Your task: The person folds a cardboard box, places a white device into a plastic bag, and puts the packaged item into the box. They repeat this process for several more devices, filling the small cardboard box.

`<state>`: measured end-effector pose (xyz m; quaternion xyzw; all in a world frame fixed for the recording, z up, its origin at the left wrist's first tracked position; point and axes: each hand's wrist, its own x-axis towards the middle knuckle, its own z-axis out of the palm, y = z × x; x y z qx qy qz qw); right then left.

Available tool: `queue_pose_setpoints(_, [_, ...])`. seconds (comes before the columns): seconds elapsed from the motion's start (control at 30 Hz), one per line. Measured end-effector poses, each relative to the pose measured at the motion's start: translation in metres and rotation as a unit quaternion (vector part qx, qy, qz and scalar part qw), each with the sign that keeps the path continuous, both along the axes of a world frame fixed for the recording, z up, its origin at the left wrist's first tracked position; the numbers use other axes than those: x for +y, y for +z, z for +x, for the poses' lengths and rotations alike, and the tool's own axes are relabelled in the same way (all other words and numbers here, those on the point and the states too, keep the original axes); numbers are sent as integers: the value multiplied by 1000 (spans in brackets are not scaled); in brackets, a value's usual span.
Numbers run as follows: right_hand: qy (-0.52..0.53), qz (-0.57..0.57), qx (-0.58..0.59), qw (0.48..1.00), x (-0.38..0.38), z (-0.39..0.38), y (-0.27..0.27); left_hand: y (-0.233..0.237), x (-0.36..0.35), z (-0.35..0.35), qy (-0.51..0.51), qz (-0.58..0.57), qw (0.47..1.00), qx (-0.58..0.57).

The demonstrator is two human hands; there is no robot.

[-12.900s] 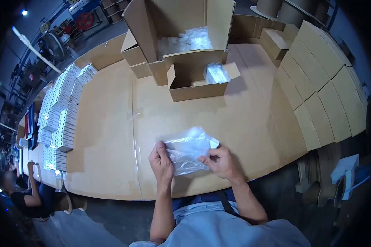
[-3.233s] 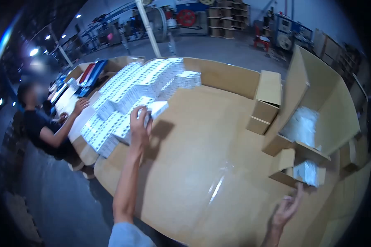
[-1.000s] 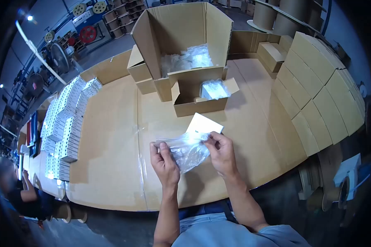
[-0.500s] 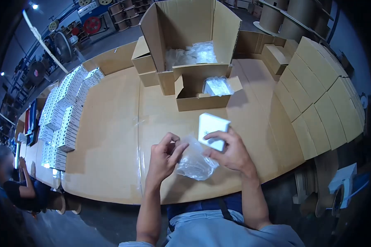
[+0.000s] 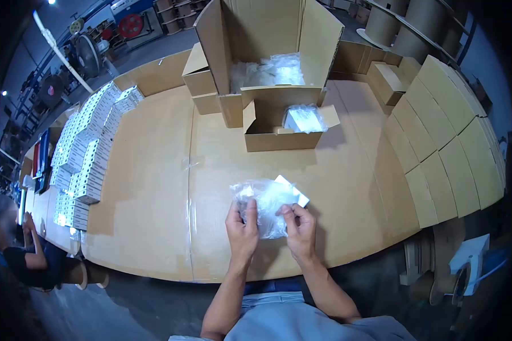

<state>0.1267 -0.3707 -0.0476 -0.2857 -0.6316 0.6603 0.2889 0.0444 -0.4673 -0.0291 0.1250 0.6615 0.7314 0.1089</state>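
A clear plastic bag (image 5: 271, 213), crumpled and possibly of bubble wrap, is stretched between my two hands over the front middle of the table. My left hand (image 5: 242, 230) pinches its left side, thumb on top. At the opposite side, my right hand (image 5: 300, 234) has thumb and finger closed on the bag. Behind the plastic, a white box (image 5: 293, 192) pokes out at the upper right, its lower part covered by bag and fingers. Farther back stands a small open carton (image 5: 281, 143) with a plastic-wrapped white box (image 5: 305, 119) in it.
A tall open carton (image 5: 267, 31) holding clear plastic bags (image 5: 284, 69) stands behind. Stacked white boxes (image 5: 85, 148) line the table's left side, brown cartons (image 5: 438, 153) the right. Cardboard covers the table (image 5: 148, 187). Another person (image 5: 31, 250) is at far left.
My left hand has moved right and spread the bag open-faced between both hands. The white box, in full view in my right hand before, is now mostly behind the bag.
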Motion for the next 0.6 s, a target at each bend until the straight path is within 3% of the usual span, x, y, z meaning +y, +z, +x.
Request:
queue_pose_setpoints(0.07, [8,-70,-16,997,3,6,0,-4,-7,-7,31,-10,999,36])
queue_pose_setpoints(0.17, [-9,-75,105,992,17,2,-14,-6,-16,-19,71,-6,995,69])
queue_pose_setpoints(0.33, [83,31,41,995,24,7,-8,-11,-18,-23,78,10,990,120])
queue_pose_setpoints(0.43, [83,-36,44,995,4,-2,-12,-14,-14,-15,39,59,995,63])
queue_pose_setpoints(0.47, [95,-36,-24,995,4,0,-11,-18,-12,-13,21,71,996,51])
queue_pose_setpoints(0.57, [63,-65,9,996,-1,-3,-14,-24,-10,-17,78,82,992,52])
queue_pose_setpoints(0.6, [46,-14,4,999,0,-3,-13,-24,-20,-24,62,113,991,22])
